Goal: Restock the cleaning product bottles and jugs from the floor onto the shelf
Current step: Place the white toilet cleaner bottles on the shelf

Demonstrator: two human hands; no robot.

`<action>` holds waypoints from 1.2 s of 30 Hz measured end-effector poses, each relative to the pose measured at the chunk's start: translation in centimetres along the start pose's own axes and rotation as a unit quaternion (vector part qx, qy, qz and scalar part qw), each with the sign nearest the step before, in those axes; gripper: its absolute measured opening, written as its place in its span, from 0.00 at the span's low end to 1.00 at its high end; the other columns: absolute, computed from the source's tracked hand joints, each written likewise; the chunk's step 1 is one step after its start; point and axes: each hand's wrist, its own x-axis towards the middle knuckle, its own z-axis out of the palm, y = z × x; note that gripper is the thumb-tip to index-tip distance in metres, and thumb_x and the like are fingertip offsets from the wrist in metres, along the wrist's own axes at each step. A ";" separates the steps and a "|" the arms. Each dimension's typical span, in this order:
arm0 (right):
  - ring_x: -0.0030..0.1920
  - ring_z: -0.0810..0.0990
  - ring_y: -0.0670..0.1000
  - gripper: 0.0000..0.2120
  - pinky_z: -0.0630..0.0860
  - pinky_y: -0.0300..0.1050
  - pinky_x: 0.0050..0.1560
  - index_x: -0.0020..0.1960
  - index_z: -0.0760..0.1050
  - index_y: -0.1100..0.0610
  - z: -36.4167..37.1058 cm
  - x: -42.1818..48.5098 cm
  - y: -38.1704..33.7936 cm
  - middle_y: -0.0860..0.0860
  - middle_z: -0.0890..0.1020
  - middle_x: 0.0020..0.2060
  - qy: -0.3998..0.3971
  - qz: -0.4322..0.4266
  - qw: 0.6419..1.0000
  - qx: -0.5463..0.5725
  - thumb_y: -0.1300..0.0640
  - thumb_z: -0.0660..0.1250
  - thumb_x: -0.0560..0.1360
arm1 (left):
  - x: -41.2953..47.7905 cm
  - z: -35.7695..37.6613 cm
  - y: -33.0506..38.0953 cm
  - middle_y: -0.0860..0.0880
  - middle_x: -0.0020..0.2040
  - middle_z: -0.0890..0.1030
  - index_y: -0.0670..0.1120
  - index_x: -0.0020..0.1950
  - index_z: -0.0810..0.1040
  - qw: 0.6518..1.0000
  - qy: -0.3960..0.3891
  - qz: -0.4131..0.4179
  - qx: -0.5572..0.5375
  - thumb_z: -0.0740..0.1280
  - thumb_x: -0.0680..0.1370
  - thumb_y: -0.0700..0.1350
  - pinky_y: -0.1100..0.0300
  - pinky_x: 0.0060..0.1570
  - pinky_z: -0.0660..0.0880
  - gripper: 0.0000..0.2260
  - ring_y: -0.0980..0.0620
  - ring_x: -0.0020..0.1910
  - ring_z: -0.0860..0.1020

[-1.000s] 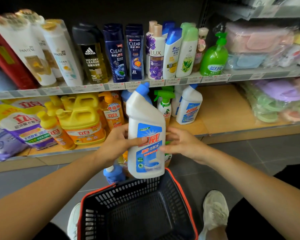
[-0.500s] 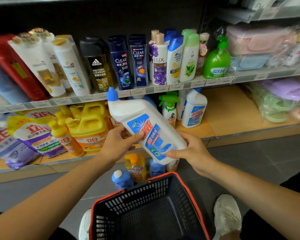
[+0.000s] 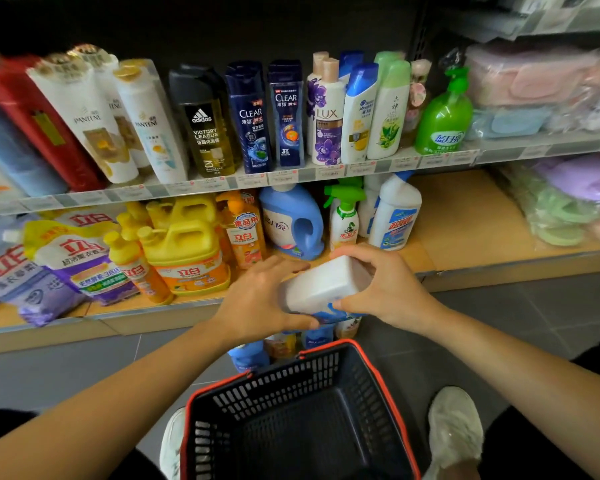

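One bottle (image 3: 324, 284), base toward camera.

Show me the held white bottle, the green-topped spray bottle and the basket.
white bottle (image 3: 321, 285): head view, its white surface.
spray bottle (image 3: 343, 221): head view, its white body.
basket (image 3: 291, 382): head view, its far wall.

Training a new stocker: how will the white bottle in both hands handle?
The white bottle looks stiff: left hand and right hand grip it without visible denting. Probably fairly heavy, since both hands carry it. Its flat base should stand steady, like the similar shelf bottle.
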 end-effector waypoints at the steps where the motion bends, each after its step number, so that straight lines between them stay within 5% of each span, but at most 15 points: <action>1: 0.56 0.78 0.40 0.30 0.72 0.31 0.51 0.58 0.79 0.44 0.1 -0.1 -0.3 0.38 0.80 0.53 -0.009 -0.010 1.000 -0.003 0.57 0.82 0.59 | 0.0 0.2 0.0 0.55 0.61 0.80 0.54 0.69 0.75 1.000 -0.015 0.009 0.021 0.78 0.63 0.67 0.52 0.51 0.76 0.38 0.53 0.57 0.78; 5: 0.60 0.77 0.40 0.31 0.72 0.32 0.57 0.63 0.79 0.48 -0.1 -0.1 -1.3 0.39 0.80 0.57 -0.021 -0.039 0.999 0.018 0.59 0.83 0.61 | -0.4 0.6 0.3 0.55 0.53 0.83 0.53 0.66 0.75 1.000 -0.008 -0.001 0.004 0.78 0.64 0.66 0.49 0.42 0.77 0.34 0.52 0.48 0.80; 12: 0.73 0.69 0.44 0.23 0.65 0.44 0.74 0.69 0.76 0.54 -0.6 -0.3 -1.8 0.46 0.75 0.70 -0.001 -0.108 0.994 0.020 0.55 0.72 0.74 | -1.0 0.6 1.2 0.56 0.52 0.84 0.51 0.64 0.79 0.985 0.045 -0.048 -0.161 0.78 0.63 0.64 0.49 0.45 0.80 0.33 0.56 0.49 0.82; 17: 0.65 0.77 0.42 0.18 0.74 0.38 0.62 0.63 0.81 0.52 -0.8 -0.4 -1.6 0.44 0.81 0.62 0.041 -0.051 0.992 0.106 0.51 0.74 0.74 | -0.9 0.5 1.1 0.56 0.54 0.84 0.53 0.66 0.79 0.991 0.067 -0.030 -0.109 0.81 0.65 0.60 0.50 0.45 0.80 0.32 0.56 0.50 0.82; 20: 0.54 0.81 0.46 0.12 0.78 0.43 0.52 0.55 0.83 0.52 -0.7 -0.1 -1.3 0.46 0.85 0.52 0.075 -0.007 0.984 0.162 0.54 0.76 0.72 | -0.9 0.6 1.4 0.56 0.56 0.84 0.53 0.68 0.78 0.993 0.068 -0.010 -0.094 0.79 0.65 0.61 0.51 0.47 0.80 0.33 0.56 0.51 0.82; 26: 0.48 0.81 0.44 0.05 0.77 0.40 0.48 0.48 0.85 0.49 -0.7 0.2 -0.8 0.46 0.86 0.45 0.098 0.016 0.977 0.187 0.57 0.75 0.73 | -1.1 1.0 1.8 0.56 0.57 0.84 0.51 0.70 0.77 0.992 0.059 -0.002 -0.112 0.78 0.65 0.61 0.53 0.48 0.80 0.35 0.56 0.52 0.82; 31: 0.55 0.82 0.42 0.11 0.77 0.36 0.51 0.55 0.84 0.50 -1.1 0.1 -0.8 0.44 0.86 0.52 0.099 -0.004 0.986 0.135 0.62 0.70 0.77 | -0.9 0.8 1.5 0.56 0.55 0.84 0.51 0.67 0.78 0.989 0.066 -0.021 -0.132 0.78 0.64 0.63 0.51 0.47 0.81 0.34 0.56 0.51 0.82; 36: 0.70 0.71 0.39 0.17 0.67 0.36 0.70 0.68 0.77 0.53 -1.0 -0.6 -1.2 0.45 0.77 0.68 0.041 -0.043 0.997 0.042 0.60 0.67 0.80 | -0.7 0.8 1.2 0.56 0.52 0.84 0.53 0.64 0.79 0.982 0.084 -0.044 -0.161 0.77 0.63 0.66 0.47 0.47 0.81 0.33 0.55 0.50 0.82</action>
